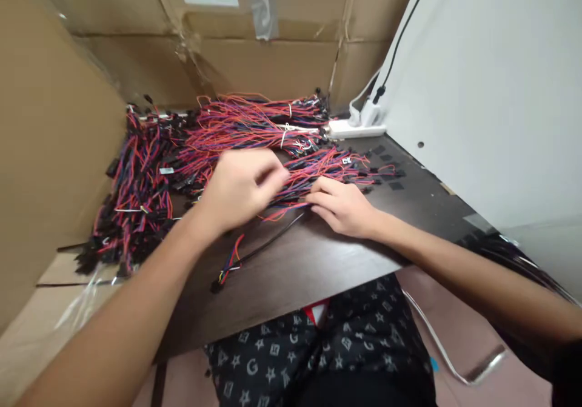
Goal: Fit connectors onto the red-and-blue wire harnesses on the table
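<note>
My left hand is raised over the wire bundles with its fingers curled and thumb pressed in. Whatever it may pinch is hidden. My right hand rests low over the table, fingertips closed on a thin wire harness at the near edge of a red, blue and black wire bundle. From near those fingertips a black cable runs toward the front left. It reaches a small black connector, beside short red, blue and yellow wires.
Tied wire bundles lie along the back, with another pile at the left. A white power strip with plugs stands at the back right. Cardboard and a white panel wall in the dark table. Black cables lie at right.
</note>
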`<state>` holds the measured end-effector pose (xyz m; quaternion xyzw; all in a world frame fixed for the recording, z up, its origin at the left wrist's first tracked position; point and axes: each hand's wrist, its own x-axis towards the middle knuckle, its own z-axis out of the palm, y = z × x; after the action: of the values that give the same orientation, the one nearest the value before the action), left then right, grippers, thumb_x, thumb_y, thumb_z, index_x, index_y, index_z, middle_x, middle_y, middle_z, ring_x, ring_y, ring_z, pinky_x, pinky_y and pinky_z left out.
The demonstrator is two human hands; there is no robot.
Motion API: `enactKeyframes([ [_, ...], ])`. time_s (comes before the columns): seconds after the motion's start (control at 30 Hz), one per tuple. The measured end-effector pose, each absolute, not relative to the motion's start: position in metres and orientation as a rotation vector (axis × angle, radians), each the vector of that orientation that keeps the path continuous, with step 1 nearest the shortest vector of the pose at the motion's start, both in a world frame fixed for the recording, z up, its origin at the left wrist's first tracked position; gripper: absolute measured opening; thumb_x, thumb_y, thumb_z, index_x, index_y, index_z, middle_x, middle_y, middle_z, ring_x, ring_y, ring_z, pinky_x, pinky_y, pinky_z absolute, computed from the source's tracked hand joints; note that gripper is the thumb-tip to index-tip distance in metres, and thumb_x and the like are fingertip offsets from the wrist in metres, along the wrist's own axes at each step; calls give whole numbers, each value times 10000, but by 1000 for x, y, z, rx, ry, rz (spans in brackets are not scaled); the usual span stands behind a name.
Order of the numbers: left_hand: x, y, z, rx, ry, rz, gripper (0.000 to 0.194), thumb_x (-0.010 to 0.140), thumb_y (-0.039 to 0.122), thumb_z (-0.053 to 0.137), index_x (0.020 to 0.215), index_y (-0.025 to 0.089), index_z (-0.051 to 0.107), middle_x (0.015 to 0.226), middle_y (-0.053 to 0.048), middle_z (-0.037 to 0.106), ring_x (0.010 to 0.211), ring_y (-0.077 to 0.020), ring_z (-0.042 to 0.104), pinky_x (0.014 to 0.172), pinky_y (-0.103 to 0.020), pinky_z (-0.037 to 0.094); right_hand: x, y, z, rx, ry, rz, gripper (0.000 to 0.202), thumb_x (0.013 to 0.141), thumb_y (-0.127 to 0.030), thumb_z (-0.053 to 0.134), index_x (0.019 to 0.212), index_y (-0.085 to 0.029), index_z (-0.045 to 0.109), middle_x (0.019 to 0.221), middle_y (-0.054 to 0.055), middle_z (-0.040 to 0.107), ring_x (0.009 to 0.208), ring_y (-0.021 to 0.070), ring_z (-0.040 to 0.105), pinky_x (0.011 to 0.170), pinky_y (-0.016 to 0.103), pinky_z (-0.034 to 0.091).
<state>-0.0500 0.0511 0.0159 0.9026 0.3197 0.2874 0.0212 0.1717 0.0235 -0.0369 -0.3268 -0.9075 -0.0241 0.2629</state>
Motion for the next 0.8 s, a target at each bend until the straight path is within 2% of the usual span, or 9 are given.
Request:
enactKeyframes([
  [0.07, -51, 51, 16, 2867, 961, 760, 274, 928, 305, 494, 783, 132, 650, 749, -42, 647, 692, -156, 589, 665, -273, 442, 170, 23, -38, -859, -2358, -140, 172, 929, -153, 439, 977, -149, 604, 921, 88, 557, 818, 185, 504, 649, 275, 413],
  [0.17, -48, 43, 13, 2716, 927, 651, 304, 942, 367, 468, 864, 144, 659, 831, -46, 667, 765, -167, 601, 687, -268, 424, 168, 19, -37, -890, -2305, -191, 177, 910, -118, 434, 944, -146, 606, 914, 98, 547, 815, 197, 493, 647, 291, 429],
  [0.27, -46, 35, 16, 2470, 909, 528, 285, 881, 425, 570, 907, 160, 671, 820, -23, 667, 736, -157, 597, 668, -255, 432, 167, 17, -35, -943, -2318, -172, 172, 899, -117, 438, 922, -135, 607, 923, 110, 554, 826, 210, 503, 648, 308, 445],
  [0.37, -46, 35, 20, 2244, 962, 362, 247, 812, 333, 645, 981, 153, 663, 739, -9, 656, 643, -147, 601, 615, -246, 454, 168, 17, -34, -983, -2306, -156, 175, 906, -142, 437, 937, -127, 609, 936, 117, 560, 836, 219, 513, 665, 326, 460],
  [0.5, -49, 37, 19, 1905, 1020, 197, 171, 837, 244, 517, 906, 121, 614, 550, 16, 574, 448, -135, 558, 453, -219, 427, 169, 19, -33, -955, -2291, -101, 167, 900, -136, 434, 911, -122, 601, 915, 118, 569, 833, 219, 516, 717, 346, 463],
  [0.63, -49, 37, 17, 1881, 1010, 221, 168, 822, 252, 520, 800, 121, 622, 522, 31, 515, 373, -79, 445, 386, -174, 342, 167, 19, -33, -841, -2326, -63, 188, 863, -81, 402, 883, -123, 584, 887, 124, 585, 822, 219, 510, 730, 355, 456],
  [0.8, -46, 36, 15, 1906, 968, 286, 167, 796, 242, 550, 839, 120, 655, 578, 20, 541, 399, -67, 453, 399, -165, 356, 162, 16, -31, -777, -2397, 3, 205, 912, -113, 391, 956, -105, 591, 835, 103, 620, 757, 200, 520, 686, 331, 448],
])
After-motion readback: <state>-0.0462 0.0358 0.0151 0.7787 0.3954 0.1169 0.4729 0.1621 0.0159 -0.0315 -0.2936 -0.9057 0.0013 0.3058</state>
